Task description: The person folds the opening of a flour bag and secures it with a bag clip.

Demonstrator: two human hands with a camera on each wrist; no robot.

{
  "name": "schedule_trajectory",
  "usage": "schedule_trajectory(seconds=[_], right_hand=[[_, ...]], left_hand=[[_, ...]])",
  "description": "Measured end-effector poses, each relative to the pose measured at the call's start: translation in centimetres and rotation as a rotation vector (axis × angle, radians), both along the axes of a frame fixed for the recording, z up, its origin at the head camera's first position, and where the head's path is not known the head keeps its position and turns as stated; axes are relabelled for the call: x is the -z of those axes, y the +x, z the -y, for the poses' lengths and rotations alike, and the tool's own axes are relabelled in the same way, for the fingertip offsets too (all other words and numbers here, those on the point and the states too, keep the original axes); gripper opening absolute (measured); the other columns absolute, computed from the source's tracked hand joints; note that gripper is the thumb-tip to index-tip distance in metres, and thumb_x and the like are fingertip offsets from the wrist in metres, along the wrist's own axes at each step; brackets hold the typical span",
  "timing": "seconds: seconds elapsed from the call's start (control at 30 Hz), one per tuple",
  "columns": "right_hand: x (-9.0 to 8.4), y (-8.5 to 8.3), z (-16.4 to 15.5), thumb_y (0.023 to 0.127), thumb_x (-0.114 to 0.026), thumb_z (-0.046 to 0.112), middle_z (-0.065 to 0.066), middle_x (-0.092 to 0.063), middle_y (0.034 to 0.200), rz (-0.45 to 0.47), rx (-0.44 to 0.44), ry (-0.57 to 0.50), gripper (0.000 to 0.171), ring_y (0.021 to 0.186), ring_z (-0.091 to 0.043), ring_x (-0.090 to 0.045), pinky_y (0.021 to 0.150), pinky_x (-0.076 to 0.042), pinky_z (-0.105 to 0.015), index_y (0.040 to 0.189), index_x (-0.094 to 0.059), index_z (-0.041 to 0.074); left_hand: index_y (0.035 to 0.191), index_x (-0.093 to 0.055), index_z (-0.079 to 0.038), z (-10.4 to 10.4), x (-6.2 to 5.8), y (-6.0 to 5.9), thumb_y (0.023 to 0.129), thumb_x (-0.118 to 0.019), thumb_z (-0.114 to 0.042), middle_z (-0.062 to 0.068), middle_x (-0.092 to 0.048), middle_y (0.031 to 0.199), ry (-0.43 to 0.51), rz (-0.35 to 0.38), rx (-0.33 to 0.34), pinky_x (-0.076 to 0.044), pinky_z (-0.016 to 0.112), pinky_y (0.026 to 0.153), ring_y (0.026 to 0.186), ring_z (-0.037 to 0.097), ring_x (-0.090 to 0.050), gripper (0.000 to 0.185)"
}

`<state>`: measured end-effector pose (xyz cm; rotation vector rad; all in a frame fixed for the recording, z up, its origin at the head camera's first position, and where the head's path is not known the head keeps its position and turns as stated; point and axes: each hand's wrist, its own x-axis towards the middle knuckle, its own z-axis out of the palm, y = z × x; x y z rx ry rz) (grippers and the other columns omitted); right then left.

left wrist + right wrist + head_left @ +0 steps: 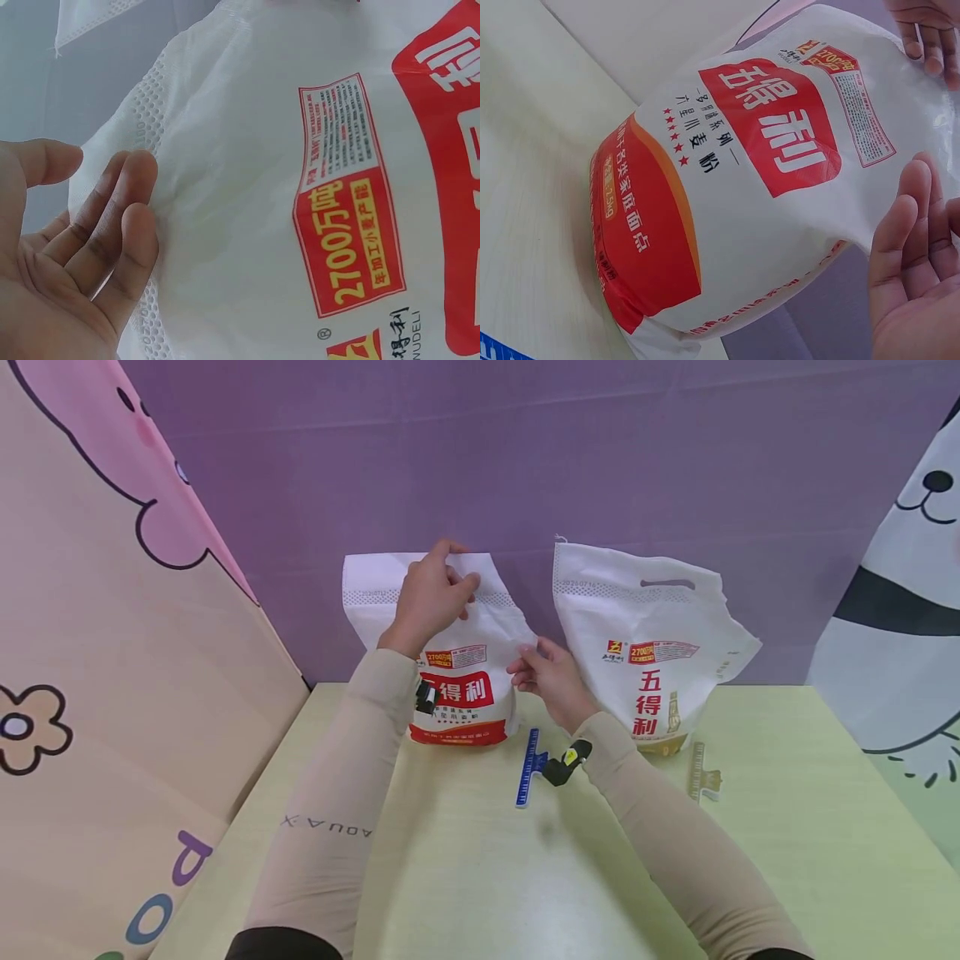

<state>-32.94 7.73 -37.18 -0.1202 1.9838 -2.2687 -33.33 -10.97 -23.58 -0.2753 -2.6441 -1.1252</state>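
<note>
2 flour bags stand at the back edge of the table, against the purple backdrop. The red-label bag is back-centre, upright, top flap raised. Left hand is up at that flap, fingers curled over its top edge and pinching it; in the left wrist view the fingers lie fairly straight along the perforated seam, so how tight the hold is, is hard to tell. Right hand sits at the bag's right side, about mid-height, thumb and fingertips pinching the crumpled edge; right wrist view shows the palm open-ish w/ fingers loosely bent next to the bag's lower corner.

Gold-label bag stands just right of the right hand, near but apart from the 1st bag, cut-out handle at top. Blue clip lies on the table in front of the red-label bag, right beside the right wrist. A beige clip lies in front of the gold-label bag, towards the right edge. Cartoon panel leans along the left edge; another panel closes the right side. Both forearms in beige sleeves cross the front-centre of the table.
</note>
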Motion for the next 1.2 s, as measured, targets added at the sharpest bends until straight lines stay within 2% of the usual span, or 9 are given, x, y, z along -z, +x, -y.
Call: schedule_trajectory(seconds=[0.2,0.53,0.67,0.87,1.2], right_hand=[[-0.1,0.1,0.0,0.107,-0.054,0.028,-0.001,-0.070,0.096,0.013,0.004,-0.028,0.027,0.079,-0.013,-0.064,0.078,-0.058,-0.022,0.129,-0.057,0.014],[-0.2,0.4,0.3,0.107,-0.054,0.028,-0.002,-0.072,0.101,0.019,0.019,-0.078,0.027,0.080,-0.012,-0.062,0.079,-0.058,-0.021,0.129,-0.061,0.013],[-0.2,0.5,0.5,0.107,-0.054,0.025,-0.002,-0.073,0.101,0.028,0.035,-0.141,0.028,0.079,-0.012,-0.062,0.077,-0.058,-0.021,0.130,-0.063,0.012],[-0.3,0.9,0.9,0.107,-0.054,0.024,-0.002,-0.074,0.110,0.044,0.058,-0.205,0.030,0.085,-0.012,-0.064,0.081,-0.057,-0.021,0.132,-0.063,0.011],[-0.4,1.1,1.3,0.108,-0.049,0.021,-0.007,-0.069,0.129,0.059,0.055,-0.308,0.037,0.095,-0.014,-0.066,0.088,-0.057,-0.021,0.144,-0.056,0.014]], left_hand=[[0.139,-0.049,-0.017,0.2,0.3,-0.2,0.101,-0.061,-0.032,0.006,-0.071,0.093,0.024,-0.023,-0.001,-0.057,0.035,0.076,0.073,0.025,-0.069,0.042],[0.128,-0.055,-0.014,0.3,0.5,-0.1,0.102,-0.061,-0.031,0.006,-0.071,0.092,0.066,-0.098,0.001,-0.050,0.029,0.064,0.070,0.020,-0.068,0.031],[0.120,-0.057,-0.013,0.3,0.5,0.0,0.102,-0.060,-0.034,0.004,-0.071,0.095,0.097,-0.104,-0.013,-0.051,0.028,0.066,0.075,0.019,-0.069,0.028],[0.114,-0.058,-0.015,0.3,0.6,0.1,0.101,-0.061,-0.041,0.002,-0.071,0.095,0.135,-0.120,-0.034,-0.052,0.029,0.069,0.077,0.017,-0.069,0.029],[0.111,-0.061,-0.017,0.3,0.8,0.1,0.097,-0.062,-0.055,0.001,-0.075,0.098,0.124,-0.162,-0.090,-0.053,0.030,0.075,0.082,0.014,-0.069,0.041]])
